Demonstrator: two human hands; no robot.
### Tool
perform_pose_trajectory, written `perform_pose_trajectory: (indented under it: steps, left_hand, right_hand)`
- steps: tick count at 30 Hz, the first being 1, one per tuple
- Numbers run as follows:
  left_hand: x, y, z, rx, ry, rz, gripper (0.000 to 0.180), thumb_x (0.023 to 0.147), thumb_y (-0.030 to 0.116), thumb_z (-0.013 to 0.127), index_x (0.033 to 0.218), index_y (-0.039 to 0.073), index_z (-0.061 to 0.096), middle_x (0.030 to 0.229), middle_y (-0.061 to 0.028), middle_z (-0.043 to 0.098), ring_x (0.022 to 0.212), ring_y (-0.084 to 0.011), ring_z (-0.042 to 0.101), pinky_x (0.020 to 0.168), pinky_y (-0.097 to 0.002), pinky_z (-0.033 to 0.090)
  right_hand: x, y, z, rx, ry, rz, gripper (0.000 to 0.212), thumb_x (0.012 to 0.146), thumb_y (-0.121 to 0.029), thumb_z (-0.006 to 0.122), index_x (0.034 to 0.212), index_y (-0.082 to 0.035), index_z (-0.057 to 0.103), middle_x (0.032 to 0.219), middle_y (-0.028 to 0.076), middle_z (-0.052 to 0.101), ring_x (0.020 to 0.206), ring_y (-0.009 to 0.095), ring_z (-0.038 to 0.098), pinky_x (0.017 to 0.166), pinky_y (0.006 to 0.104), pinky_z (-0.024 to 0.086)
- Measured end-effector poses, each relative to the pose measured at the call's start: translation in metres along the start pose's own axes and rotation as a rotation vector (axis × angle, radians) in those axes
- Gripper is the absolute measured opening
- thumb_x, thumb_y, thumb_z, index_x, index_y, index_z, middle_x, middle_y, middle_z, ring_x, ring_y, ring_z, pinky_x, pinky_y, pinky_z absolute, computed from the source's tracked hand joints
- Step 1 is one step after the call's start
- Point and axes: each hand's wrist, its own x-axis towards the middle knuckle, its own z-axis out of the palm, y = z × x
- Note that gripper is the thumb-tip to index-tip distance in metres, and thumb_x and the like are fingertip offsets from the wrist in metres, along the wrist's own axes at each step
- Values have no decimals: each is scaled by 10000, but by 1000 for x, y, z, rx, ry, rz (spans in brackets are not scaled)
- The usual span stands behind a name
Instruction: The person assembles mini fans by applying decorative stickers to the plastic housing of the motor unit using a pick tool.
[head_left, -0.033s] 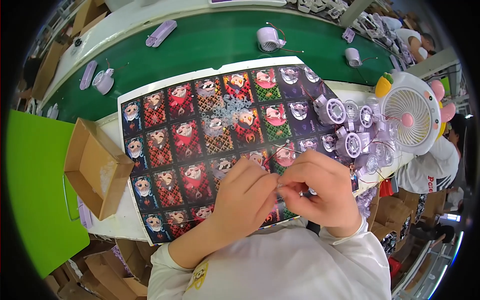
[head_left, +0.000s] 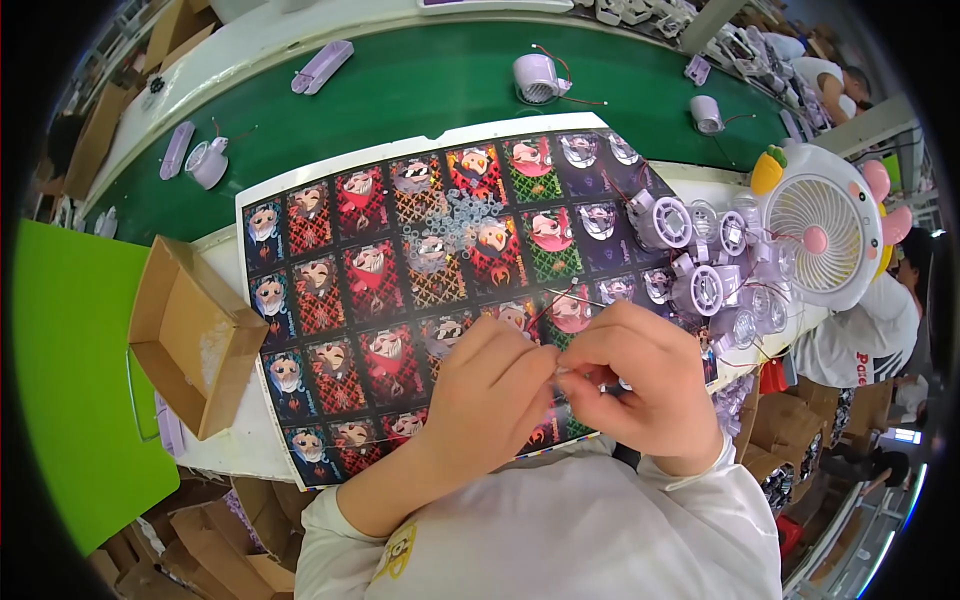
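Note:
Both of my hands meet over the near part of a printed sheet (head_left: 335,310) covered with rows of cartoon pictures. My left hand (head_left: 490,395) is closed, its fingertips pressed against those of my right hand (head_left: 640,375). Between the pinched fingertips sits a tiny pale piece (head_left: 559,368), too small and covered to name. A thin metal rod (head_left: 580,298) and a dark red wire show just beyond my right knuckles; whether I hold them I cannot tell. Farther out on the sheet lies a pile of small clear rings (head_left: 455,225). To the right stand several lilac round housings (head_left: 700,290) with wires.
A cardboard box (head_left: 185,345) with a few clear bits stands at the left, beside a bright green panel (head_left: 90,370). Behind the sheet runs a green conveyor belt (head_left: 420,90) carrying lilac parts. A white toy-shaped fan (head_left: 815,225) is at right; a person (head_left: 865,335) sits beyond it.

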Motion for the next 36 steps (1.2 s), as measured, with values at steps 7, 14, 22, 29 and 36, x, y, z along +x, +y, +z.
perform_pose_trajectory:
  steps: [7,14,22,29,36]
  left_hand:
    - [-10,-10,18,212,145,195,296,721,40,680,1006,-20,626,821,-101,622,774,-289,600,665,-370,511]
    - [0,-24,11,227,-40,4,264,724,52,676,975,-3,611,944,-142,607,890,-342,586,770,-423,510]
    - [-18,-43,23,86,-110,-324,301,764,37,620,1057,-18,578,992,-167,593,945,-367,551,813,-446,474]
    - [-22,-50,25,-135,-113,-363,374,808,57,579,1171,-30,595,970,-185,643,900,-360,599,802,-446,480]
    - [-27,-53,30,-148,-65,-353,356,822,8,557,1164,26,653,838,-141,638,753,-285,576,695,-384,458]
  right_hand:
    - [-12,11,4,-35,31,27,169,744,27,715,892,9,636,779,105,573,631,249,575,545,362,474]
    - [-13,26,7,-108,306,43,94,770,47,707,833,15,645,738,99,599,559,181,559,495,298,423]
    - [-35,64,43,888,307,684,122,965,-62,560,1042,-10,639,834,20,622,666,85,566,622,213,465]
    - [-21,58,55,107,113,302,155,826,62,641,966,-4,661,817,79,588,699,159,594,599,273,473]
    - [-19,74,39,-79,162,220,179,799,53,646,965,-13,658,875,128,621,780,287,621,679,361,501]
